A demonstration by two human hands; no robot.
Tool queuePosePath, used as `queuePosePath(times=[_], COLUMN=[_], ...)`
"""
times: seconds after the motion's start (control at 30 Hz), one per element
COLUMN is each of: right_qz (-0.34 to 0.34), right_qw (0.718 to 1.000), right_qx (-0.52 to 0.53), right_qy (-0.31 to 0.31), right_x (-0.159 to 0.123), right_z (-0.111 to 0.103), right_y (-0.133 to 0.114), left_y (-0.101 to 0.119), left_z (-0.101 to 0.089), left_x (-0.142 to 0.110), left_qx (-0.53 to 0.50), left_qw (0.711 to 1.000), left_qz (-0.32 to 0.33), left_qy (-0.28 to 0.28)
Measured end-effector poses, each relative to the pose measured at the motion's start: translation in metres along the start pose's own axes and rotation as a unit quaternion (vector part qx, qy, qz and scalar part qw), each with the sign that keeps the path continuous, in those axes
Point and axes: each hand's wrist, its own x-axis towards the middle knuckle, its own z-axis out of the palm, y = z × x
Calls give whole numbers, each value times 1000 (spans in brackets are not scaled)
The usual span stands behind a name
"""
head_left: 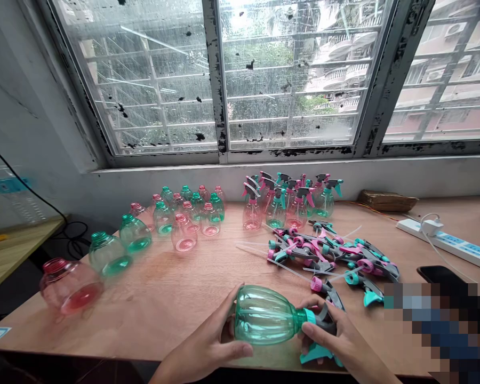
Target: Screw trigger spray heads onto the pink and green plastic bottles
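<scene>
A clear green spray bottle (266, 314) lies sideways in the air above the table's front edge. My left hand (212, 341) is wrapped around its base. My right hand (336, 333) grips the grey and teal trigger sprayer (319, 353) at the bottle's neck, where the teal collar (309, 316) meets the green mouth. Whether the collar is screwed tight I cannot tell. Just beyond my right hand lies a heap of loose pink, teal and grey trigger sprayers (304, 248) with thin clear tubes.
Several open pink and green bottles (184, 234) stand at the left and back left. Bottles with sprayers fitted (296, 205) stand by the wall. On the right are a power strip (452, 242), a dark phone (442, 274) and a brown bundle (388, 201).
</scene>
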Motion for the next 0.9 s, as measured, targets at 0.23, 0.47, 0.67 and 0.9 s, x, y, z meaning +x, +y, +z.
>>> queuePosePath(times=[0.23,0.47,0.67,0.9], right_qz=[2,9,9,7], right_qw=[1000,1000,1000,1000], right_qx=[-15,-21,-20,-16], right_qy=[1,8,9,7], right_x=[1,0,1,1], right_z=[-2,-1,-1,-1], right_y=[2,2,3,1], left_y=[-1,-1,0,4], left_z=[-1,-2,-2,-2], left_x=[2,1,2,2], left_qx=[-6,-10,-1,10], left_qw=[1000,1000,1000,1000], left_qz=[-1,-3,-5,3], left_qy=[-2,-3,-3,-5])
